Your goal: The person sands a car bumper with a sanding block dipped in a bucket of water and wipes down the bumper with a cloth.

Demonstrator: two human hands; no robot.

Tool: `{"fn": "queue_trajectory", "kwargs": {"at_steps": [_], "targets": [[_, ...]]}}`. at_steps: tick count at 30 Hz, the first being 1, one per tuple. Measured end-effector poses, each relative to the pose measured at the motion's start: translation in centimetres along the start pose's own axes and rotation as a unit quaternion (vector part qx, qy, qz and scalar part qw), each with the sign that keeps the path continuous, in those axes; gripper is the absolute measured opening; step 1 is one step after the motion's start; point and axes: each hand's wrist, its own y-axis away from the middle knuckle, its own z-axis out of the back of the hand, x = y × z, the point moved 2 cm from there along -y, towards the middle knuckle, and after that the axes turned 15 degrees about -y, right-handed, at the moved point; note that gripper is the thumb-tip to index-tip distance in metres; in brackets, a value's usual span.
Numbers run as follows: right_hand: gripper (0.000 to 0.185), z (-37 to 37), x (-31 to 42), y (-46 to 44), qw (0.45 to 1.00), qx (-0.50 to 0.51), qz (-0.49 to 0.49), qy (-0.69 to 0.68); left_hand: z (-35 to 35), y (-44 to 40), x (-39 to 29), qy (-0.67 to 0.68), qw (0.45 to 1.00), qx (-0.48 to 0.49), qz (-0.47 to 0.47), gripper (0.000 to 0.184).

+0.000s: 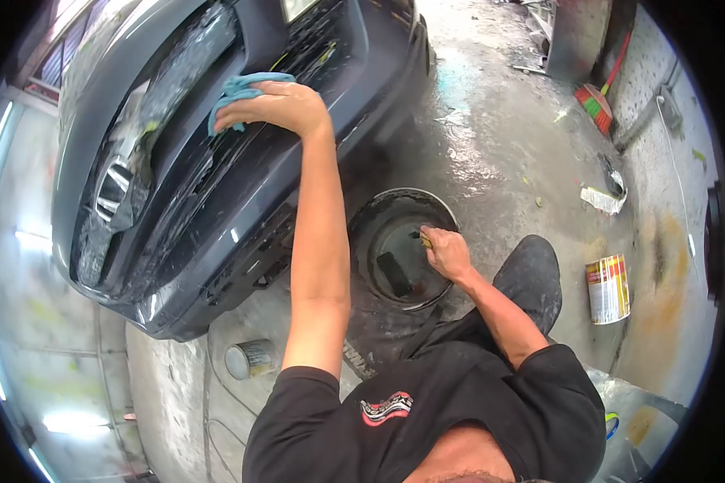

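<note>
Two hands: one left hand (pixel 280 103) at upper left, one right hand (pixel 449 253) near the centre. One blue cloth (pixel 238 87), one yellowish piece (pixel 425 239), one dark bumper (pixel 262 173), one round basin (pixel 403 191). Two cans: one grey can (pixel 251 359) at lower left, one labelled can (pixel 608 290) at right. One broom (pixel 596 109), upper right.

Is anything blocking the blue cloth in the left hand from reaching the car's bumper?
Nothing visible: the blue cloth in the left hand appears to be right at the dark bumper.
</note>
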Motion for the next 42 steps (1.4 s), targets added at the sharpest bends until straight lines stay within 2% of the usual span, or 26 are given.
{"fn": "queue_trajectory", "kwargs": {"at_steps": [2, 3, 4, 6, 8, 10, 13, 16, 20, 23, 26, 30, 31, 32, 34, 35, 37, 40, 42], "targets": [[0.036, 0.2, 0.0, 0.0, 1.0, -0.004, 0.0, -0.009, -0.8, 2.4, -1.3, -0.008, 0.996, 0.055, -0.069, 0.082], [0.036, 0.6, 0.2, 0.0, 1.0, -0.005, 0.0, -0.015, -1.3, 3.3, -1.6, -0.009, 0.991, 0.037, -0.128, 0.081], [0.036, 0.7, 0.2, 0.0, 1.0, -0.005, 0.001, -0.02, -1.9, 4.3, -1.6, -0.077, 0.975, 0.102, -0.181, 0.077], [0.036, 0.7, -0.2, 0.2, 0.999, -0.018, 0.009, -0.031, -2.4, 6.1, -1.4, -0.212, 0.91, 0.22, -0.28, 0.07], [0.036, 0.4, -0.5, 0.1, 0.999, -0.024, 0.011, -0.042, -4.6, 7.3, -1.4, -0.232, 0.856, 0.286, -0.363, 0.054], [0.036, 0.6, -0.2, -0.2, 0.998, -0.024, 0.0, -0.051, -6.7, 7.4, -2.5, -0.191, 0.851, 0.329, -0.361, 0.064], [0.036, 0.8, 0.0, -0.4, 0.998, -0.022, -0.003, -0.063, -11.8, 7.9, -3.5, -0.205, 0.862, 0.228, -0.403, 0.063], [0.036, 1.1, 0.5, -0.7, 0.998, -0.016, -0.011, -0.06, -14.3, 8.3, -4.9, -0.282, 0.84, 0.132, -0.445, 0.069], [0.037, 1.2, 0.7, -0.6, 0.998, -0.006, -0.012, -0.057, -15.6, 8.3, -3.5, -0.27, 0.836, 0.132, -0.459, 0.073], [0.038, 1.1, 0.4, -0.6, 0.998, 0.0, -0.015, -0.059, -13.0, 8.9, -4.1, -0.258, 0.836, 0.196, -0.442, 0.072], [0.037, 1.1, 0.5, -0.9, 0.998, -0.007, -0.031, -0.055, -12.7, 8.4, -5.2, -0.24, 0.833, 0.22, -0.447, 0.069], [0.037, 1.1, 0.4, -1.0, 0.998, -0.004, -0.031, -0.053, -19.1, 6.3, -5.9, -0.223, 0.85, 0.146, -0.455, 0.07], [0.038, 1.2, 0.4, -1.2, 0.998, -0.002, -0.037, -0.049, -19.0, 6.9, -6.5, -0.299, 0.833, 0.135, -0.446, 0.075], [0.039, 1.1, 0.6, -1.2, 0.998, 0.001, -0.043, -0.047, -18.3, 7.2, -6.7, -0.262, 0.863, 0.133, -0.41, 0.077], [0.04, 1.1, 0.6, -1.0, 0.998, 0.009, -0.042, -0.044, -17.0, 7.1, -6.1, -0.231, 0.869, 0.126, -0.419, 0.076], [0.042, 0.9, 0.3, -0.9, 0.998, 0.012, -0.036, -0.043, -16.2, 7.0, -5.3, -0.216, 0.871, 0.163, -0.409, 0.074], [0.044, 0.8, 0.2, -0.6, 0.999, 0.018, -0.027, -0.04, -12.0, 6.9, -4.3, -0.187, 0.871, 0.24, -0.385, 0.069], [0.042, 0.6, 0.1, -0.4, 0.999, 0.031, -0.011, -0.03, -5.7, 6.2, -1.6, -0.214, 0.841, 0.306, -0.392, 0.062], [0.039, 0.5, 0.2, -0.4, 0.999, 0.033, 0.005, -0.012, -1.8, 5.1, 0.7, -0.206, 0.841, 0.296, -0.404, 0.058]]}}
